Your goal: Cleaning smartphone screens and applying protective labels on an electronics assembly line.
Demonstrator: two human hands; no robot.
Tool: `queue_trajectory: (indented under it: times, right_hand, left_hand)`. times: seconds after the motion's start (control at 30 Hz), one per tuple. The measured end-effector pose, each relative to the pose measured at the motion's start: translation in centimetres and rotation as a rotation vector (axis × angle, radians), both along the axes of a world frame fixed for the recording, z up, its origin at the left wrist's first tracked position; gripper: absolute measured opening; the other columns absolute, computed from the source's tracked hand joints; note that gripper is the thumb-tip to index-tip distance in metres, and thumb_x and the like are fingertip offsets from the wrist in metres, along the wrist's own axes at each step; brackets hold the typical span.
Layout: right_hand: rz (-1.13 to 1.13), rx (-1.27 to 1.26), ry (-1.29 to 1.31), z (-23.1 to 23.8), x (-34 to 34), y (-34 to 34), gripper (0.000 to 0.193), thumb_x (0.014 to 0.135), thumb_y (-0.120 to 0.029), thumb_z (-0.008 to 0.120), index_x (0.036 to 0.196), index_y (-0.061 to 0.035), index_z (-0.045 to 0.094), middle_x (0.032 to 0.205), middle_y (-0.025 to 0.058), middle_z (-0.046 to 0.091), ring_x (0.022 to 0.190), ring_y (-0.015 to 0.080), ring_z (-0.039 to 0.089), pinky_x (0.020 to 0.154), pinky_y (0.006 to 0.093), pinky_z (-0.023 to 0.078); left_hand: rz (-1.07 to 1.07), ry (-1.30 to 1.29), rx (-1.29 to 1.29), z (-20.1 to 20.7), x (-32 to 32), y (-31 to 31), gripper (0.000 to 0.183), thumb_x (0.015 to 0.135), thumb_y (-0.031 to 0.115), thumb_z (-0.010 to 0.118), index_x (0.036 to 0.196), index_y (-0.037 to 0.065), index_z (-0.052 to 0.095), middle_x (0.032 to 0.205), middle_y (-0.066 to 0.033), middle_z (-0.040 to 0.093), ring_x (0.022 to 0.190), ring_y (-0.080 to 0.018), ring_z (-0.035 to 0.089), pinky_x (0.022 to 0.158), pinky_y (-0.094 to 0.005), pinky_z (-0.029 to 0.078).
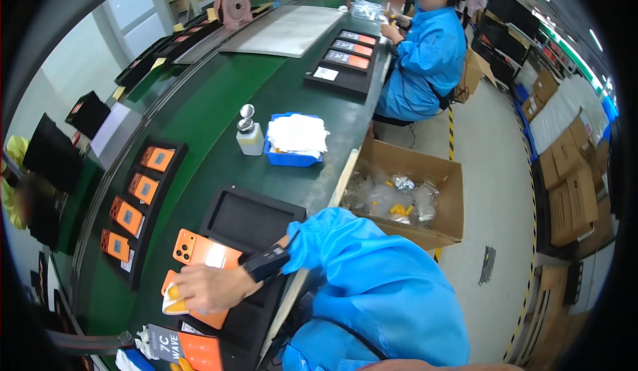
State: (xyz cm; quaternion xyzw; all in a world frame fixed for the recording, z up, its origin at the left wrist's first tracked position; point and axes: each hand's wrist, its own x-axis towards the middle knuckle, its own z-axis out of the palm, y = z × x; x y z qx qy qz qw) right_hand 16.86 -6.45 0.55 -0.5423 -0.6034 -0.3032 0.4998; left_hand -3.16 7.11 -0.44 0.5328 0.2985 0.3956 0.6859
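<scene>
My right hand [216, 288], with yellow finger cots, is closed on a white wiping cloth [174, 306] and presses it against an orange phone [214, 318]. Another orange phone [199, 251], back up with its camera bump showing, lies just beyond. Both are over a black foam tray [266, 298]. Near the bottom edge is an orange panel [201, 351] with a grey printed part. Yellow finger cots [181, 366] show beside it, seemingly on my left hand; the rest is cut off, so its grip is hidden.
An empty-looking black tray [249, 218], a blue bin [292, 159] of white cloths and a pump bottle [250, 138] stand beyond. Leftward, a black tray [149, 205] carries several orange phones. A cardboard box [415, 165] is at the right; a person in blue [425, 58] sits farther off.
</scene>
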Motion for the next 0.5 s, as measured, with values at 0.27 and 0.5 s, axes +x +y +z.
queue_trajectory:
  times: [0.27, 0.5]
  right_hand:
    - [-0.121, -0.209, 0.162, -0.5, 1.9, -4.1, 0.013, 0.071, -0.004, 0.060, 0.083, -0.0019, 0.063, 0.082, 0.0097, 0.055, 0.074, 0.0267, 0.056, 0.064, 0.0371, 0.049]
    - [-0.824, -0.335, 0.110, 0.2, 11.6, -12.2, 0.007, 0.077, -0.001, 0.057, 0.083, 0.0012, 0.056, 0.080, 0.0175, 0.054, 0.072, 0.0349, 0.055, 0.062, 0.0425, 0.046]
  left_hand:
    - [0.090, 1.366, 1.027, -5.4, 2.3, 2.3, 0.024, 0.085, 0.022, 0.058, 0.101, 0.005, 0.054, 0.061, -0.0149, 0.060, 0.056, -0.0351, 0.061, 0.052, -0.0445, 0.048]
    - [0.112, 1.185, 1.104, -1.6, 2.4, -2.1, 0.026, 0.079, 0.020, 0.068, 0.097, 0.002, 0.062, 0.072, -0.0215, 0.060, 0.064, -0.0381, 0.059, 0.054, -0.0465, 0.044]
